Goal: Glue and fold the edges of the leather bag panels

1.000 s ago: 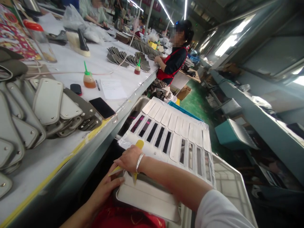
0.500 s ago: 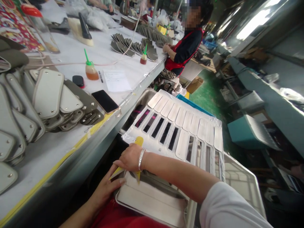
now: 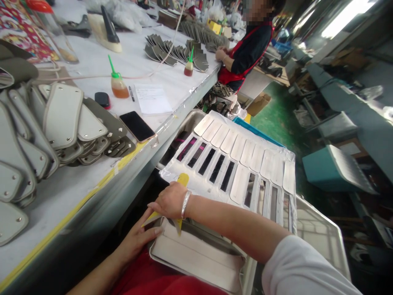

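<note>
My right hand (image 3: 170, 200), with a silver bracelet at the wrist, is closed over a yellow flat tool (image 3: 184, 179). Its rounded end sticks out above the hand and yellow points show below; the middle is covered, so I cannot tell its kind. Beside it, my left hand (image 3: 143, 231) meets the right fingertips. Its thumb and fingers curl round a yellow point and the near corner of a tray (image 3: 196, 269); what they grip is partly hidden. Long off-white strips (image 3: 199, 252) lie in this tray against my lap.
A white slotted rack (image 3: 211, 190) holds several pale strips (image 3: 238, 143). On the table at left lie riveted grey panels (image 3: 64, 114), a phone (image 3: 137, 126), a squeeze bottle (image 3: 119, 87) and paper (image 3: 153, 99). A co-worker in a red apron (image 3: 235, 76) stands at the far table edge.
The view has tilted slightly, shifting the table and rack a little. Both hands keep nearly the same pose over the tray corner, with the yellow tool still under the right hand.
</note>
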Tool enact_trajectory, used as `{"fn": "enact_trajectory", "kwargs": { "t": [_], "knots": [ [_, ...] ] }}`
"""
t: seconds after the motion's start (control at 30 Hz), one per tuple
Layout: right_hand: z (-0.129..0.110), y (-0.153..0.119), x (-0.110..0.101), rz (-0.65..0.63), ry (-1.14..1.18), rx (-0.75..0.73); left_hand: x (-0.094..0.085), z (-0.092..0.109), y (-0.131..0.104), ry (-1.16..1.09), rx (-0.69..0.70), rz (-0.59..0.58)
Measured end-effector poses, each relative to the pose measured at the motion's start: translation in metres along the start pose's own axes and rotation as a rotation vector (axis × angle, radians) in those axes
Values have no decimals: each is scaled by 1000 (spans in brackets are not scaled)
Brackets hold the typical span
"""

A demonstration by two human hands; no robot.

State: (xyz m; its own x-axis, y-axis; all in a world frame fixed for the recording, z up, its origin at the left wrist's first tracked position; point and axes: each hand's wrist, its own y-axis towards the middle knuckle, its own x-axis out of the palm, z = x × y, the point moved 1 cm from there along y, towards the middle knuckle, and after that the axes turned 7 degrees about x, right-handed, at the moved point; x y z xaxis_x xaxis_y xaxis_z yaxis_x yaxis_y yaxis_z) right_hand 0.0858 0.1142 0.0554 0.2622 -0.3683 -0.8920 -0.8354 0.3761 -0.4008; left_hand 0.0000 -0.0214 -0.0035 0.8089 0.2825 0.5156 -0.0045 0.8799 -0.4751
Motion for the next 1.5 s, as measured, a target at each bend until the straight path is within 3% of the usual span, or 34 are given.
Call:
{"fn": "enact_trajectory", "kwargs": {
  "t": [0.37, 0.63, 0.87, 1.1, 1.27, 1.5],
  "knots": [
    [-1, 7, -1, -61, -54, -40, 2, 6, -1, 77, -8, 18],
    [-2, -6, 4, 82, -11, 88, 2, 1, 3, 51, 63, -45],
    [-4, -6, -1, 30, -7, 2, 1, 1, -2, 51, -5, -3],
    [1, -10, 6, 117, -27, -61, 7, 9, -1, 99, 6, -35],
    [2, -8, 6, 58, -1, -4, 0, 12, -1, 275, 140, -92],
    [1, -9, 2, 73, -9, -12, -12, 26, -4, 924, 171, -152]
  ]
}}
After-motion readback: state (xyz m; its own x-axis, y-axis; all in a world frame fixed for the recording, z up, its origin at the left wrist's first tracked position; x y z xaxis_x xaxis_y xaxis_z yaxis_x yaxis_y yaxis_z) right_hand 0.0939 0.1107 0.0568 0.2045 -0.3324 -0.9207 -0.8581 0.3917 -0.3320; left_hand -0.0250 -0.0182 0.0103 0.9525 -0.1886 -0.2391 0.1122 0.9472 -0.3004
